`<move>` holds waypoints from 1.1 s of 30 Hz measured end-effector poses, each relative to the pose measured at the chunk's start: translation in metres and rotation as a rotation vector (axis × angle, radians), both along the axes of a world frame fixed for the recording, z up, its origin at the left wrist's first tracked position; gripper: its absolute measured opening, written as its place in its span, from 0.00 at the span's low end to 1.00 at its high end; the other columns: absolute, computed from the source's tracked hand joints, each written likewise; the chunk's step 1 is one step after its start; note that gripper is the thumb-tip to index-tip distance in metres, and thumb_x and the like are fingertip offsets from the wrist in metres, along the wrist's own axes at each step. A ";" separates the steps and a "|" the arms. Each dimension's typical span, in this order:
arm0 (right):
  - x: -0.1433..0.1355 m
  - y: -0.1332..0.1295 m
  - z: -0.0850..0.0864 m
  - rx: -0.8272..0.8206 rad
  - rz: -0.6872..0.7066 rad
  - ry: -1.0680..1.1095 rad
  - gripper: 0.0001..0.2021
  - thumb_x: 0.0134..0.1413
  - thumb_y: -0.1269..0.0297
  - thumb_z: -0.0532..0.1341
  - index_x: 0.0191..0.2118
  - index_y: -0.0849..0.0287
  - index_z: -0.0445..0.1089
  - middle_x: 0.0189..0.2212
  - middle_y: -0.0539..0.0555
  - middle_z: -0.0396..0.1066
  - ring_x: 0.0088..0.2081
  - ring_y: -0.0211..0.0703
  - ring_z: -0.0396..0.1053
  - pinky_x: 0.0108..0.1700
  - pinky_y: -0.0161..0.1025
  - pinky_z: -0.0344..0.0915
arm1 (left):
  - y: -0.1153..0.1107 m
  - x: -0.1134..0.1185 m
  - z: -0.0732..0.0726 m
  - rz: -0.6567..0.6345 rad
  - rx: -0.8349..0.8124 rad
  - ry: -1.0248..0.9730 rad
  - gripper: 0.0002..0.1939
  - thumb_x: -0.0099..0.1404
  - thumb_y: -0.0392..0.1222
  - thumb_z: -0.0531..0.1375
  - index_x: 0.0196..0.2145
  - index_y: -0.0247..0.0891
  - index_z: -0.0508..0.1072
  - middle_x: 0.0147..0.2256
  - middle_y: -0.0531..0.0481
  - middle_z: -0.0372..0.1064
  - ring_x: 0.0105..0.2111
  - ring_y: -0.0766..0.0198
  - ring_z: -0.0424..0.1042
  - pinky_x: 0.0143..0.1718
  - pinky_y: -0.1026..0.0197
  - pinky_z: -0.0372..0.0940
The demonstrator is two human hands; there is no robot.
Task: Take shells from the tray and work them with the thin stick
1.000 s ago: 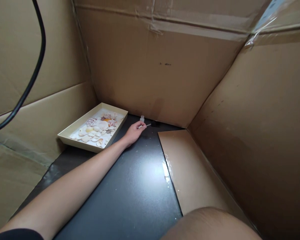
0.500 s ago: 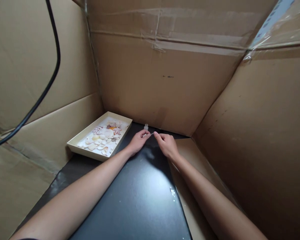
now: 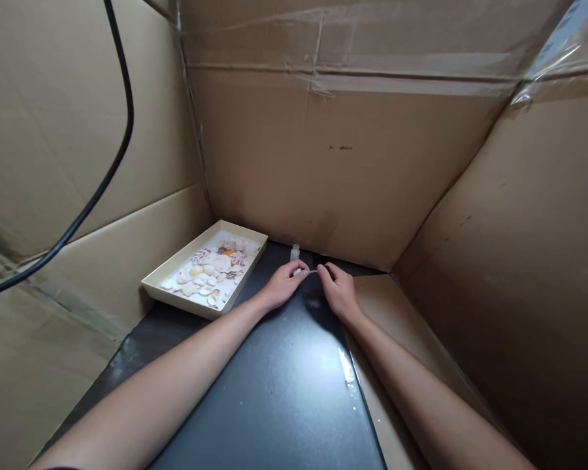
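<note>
Near the back wall, my left hand [image 3: 285, 285] is closed, thumb and fingers pinched together at the tips. My right hand [image 3: 340, 292], also closed in a pinch, faces it from the right. A short, thin, pale strip [image 3: 313, 271] spans the small gap between the two sets of fingertips, one end in each hand; its kind is too small to make out. Just behind my left fingers a small clear bottle [image 3: 294, 250] stands upright, its lower part partly hidden by the hand.
Left of my hands, a cream tray [image 3: 179, 305] holds several seashells [image 3: 206, 269]. Beneath lies a dark tabletop [image 3: 269, 391], with a cardboard flap [image 3: 379, 303] along its right side. Cardboard walls [image 3: 294, 170] enclose the space, and a black cable [image 3: 127, 124] hangs at left.
My view has shifted slightly, moving the scene rightward. Both hands have come a little right and nearer relative to the bottle, still pinching the thin strip.
</note>
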State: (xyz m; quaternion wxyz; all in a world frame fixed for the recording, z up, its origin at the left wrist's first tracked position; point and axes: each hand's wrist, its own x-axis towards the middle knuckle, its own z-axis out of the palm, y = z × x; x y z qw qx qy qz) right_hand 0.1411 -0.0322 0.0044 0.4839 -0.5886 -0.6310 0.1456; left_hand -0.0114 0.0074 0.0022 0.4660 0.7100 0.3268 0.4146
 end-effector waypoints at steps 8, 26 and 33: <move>-0.002 -0.003 0.000 0.033 -0.008 -0.029 0.20 0.58 0.48 0.52 0.22 0.57 0.55 0.18 0.46 0.55 0.23 0.35 0.53 0.27 0.34 0.48 | 0.000 0.002 -0.004 0.052 -0.115 -0.053 0.11 0.59 0.32 0.52 0.40 0.36 0.67 0.27 0.54 0.62 0.29 0.67 0.61 0.33 0.65 0.57; 0.000 -0.001 -0.001 0.023 0.027 -0.040 0.19 0.58 0.47 0.51 0.25 0.57 0.60 0.19 0.46 0.59 0.24 0.37 0.56 0.28 0.33 0.51 | 0.000 0.003 -0.003 0.062 -0.105 -0.100 0.08 0.58 0.29 0.52 0.36 0.36 0.62 0.25 0.58 0.59 0.25 0.71 0.58 0.30 0.68 0.54; 0.001 -0.002 0.001 0.050 0.020 -0.021 0.19 0.60 0.48 0.49 0.28 0.57 0.62 0.20 0.47 0.61 0.25 0.37 0.58 0.29 0.33 0.52 | 0.001 0.003 -0.004 0.076 -0.100 -0.108 0.08 0.60 0.29 0.51 0.38 0.37 0.62 0.24 0.57 0.60 0.26 0.70 0.61 0.31 0.66 0.56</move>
